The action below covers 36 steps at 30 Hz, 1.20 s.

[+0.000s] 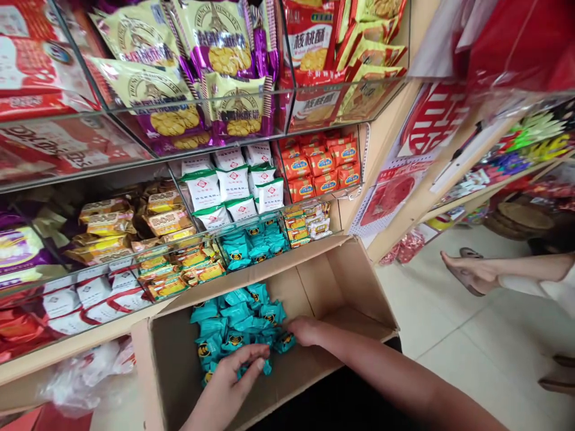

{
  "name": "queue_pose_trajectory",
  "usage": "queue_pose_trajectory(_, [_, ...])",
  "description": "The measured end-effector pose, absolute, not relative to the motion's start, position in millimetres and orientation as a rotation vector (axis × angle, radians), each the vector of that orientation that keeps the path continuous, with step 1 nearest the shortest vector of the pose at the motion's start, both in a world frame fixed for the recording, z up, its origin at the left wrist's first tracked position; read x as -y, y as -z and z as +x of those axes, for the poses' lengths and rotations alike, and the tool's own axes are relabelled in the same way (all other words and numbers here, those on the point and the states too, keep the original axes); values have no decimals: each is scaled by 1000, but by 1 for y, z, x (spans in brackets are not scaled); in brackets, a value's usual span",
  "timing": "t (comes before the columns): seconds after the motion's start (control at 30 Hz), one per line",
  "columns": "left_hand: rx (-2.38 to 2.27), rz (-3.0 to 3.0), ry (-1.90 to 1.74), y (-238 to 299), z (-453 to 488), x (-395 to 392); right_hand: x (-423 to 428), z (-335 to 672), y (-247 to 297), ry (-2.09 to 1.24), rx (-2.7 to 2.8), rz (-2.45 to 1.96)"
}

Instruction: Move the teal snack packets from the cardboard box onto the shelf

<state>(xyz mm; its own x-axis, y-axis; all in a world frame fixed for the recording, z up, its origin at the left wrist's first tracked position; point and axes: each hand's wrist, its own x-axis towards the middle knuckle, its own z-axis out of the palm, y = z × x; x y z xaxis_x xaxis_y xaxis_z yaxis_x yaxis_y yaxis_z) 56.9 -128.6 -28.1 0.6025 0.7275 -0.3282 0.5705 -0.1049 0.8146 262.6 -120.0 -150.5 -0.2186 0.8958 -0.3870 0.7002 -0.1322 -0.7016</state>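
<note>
Small teal wrapped sweets (pixel 236 317) with black round labels lie heaped in the left part of an open cardboard box (pixel 350 278). My left hand (pixel 229 377) is over the near edge of the heap, its fingers bent and a gap showing between thumb and forefinger. One teal packet shows just past its thumb tip; whether they touch is unclear. At the right side of the heap, my right hand (pixel 305 331) has its fingers curled against a teal sweet (pixel 284 342); its fingertips are partly hidden.
Behind the box rises a shelf with clear dividers. It holds more teal sweets (pixel 254 242), white packets (pixel 233 182), red packets (pixel 321 161) and large biscuit bags (pixel 220 36). A clear plastic bag (pixel 90 374) sits low at left. Another person's leg (pixel 530 269) and sandal (pixel 467 278) are at right.
</note>
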Motion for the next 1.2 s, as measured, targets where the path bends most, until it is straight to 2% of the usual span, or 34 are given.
queue_pose_trajectory(0.43, [-1038, 1544, -336, 49, 92, 120, 152, 281, 80, -1648, 1132, -1562])
queue_pose_trajectory(0.5, [-1011, 1433, -412, 46, 103, 122, 157, 276, 68, -1554, 965, -1483])
queue_pose_trajectory(0.67, [-1079, 1157, -704, 37, 127, 129, 162, 257, 53, -1038, 851, -1433])
queue_pose_trajectory(0.87, [-1290, 1211, -1025, 43, 140, 134, 158, 246, 52, -763, 934, -1562])
queue_pose_trajectory(1.2, [-1347, 1140, -1103, 50, 143, 133, 158, 253, 60, -363, 1198, -1726])
